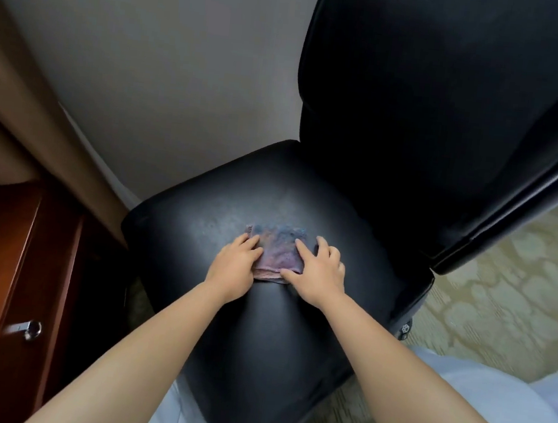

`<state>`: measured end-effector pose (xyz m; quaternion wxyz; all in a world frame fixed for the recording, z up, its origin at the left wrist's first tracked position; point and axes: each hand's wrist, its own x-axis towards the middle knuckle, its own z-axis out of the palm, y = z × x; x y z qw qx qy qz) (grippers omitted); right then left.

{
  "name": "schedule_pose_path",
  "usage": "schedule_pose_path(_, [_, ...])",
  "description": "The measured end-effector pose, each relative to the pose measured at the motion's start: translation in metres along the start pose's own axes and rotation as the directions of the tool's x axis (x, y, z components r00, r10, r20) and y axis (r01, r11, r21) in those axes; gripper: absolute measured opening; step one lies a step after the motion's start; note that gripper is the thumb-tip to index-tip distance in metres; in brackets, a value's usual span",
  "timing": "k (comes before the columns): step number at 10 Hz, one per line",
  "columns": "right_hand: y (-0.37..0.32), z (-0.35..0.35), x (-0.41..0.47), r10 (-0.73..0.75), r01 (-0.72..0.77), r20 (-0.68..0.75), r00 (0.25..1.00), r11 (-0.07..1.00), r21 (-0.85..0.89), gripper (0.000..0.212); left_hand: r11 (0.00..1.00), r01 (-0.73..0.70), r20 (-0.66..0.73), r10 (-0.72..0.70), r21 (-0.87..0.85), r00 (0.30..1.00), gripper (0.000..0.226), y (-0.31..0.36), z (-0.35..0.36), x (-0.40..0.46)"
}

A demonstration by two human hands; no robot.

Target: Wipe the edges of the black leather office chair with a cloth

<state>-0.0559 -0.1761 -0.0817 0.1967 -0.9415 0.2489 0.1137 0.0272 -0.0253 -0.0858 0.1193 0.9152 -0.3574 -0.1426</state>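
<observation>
Both my left hand (234, 268) and right hand (320, 273) press flat on the cloth (278, 251) mid-seat of the chair (256, 346); edges at 9 and 3 o'clock risk being missed, cloth may bunch.

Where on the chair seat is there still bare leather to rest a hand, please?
The seat is bare in front, between the forearms and toward its front edge, at the left beside the left hand, and behind the cloth up to the backrest. The middle is crowded: both hands, with the right hand, press on the cloth.

A small folded purple-pink cloth (276, 251) lies on the seat of a black leather office chair (292, 333). The left hand (234, 268) and right hand (320, 274) press its opposite sides, fingers spread flat.
</observation>
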Motion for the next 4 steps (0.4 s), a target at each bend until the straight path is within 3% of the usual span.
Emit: schedule_pose_path(4, [-0.017, -0.055, -0.063, -0.031, 0.066, -0.129, 0.991, 0.957, 0.283, 0.04, 0.974, 0.184, -0.154, -0.203, -0.129, 0.967, 0.046, 0.037, -0.063, -0.047])
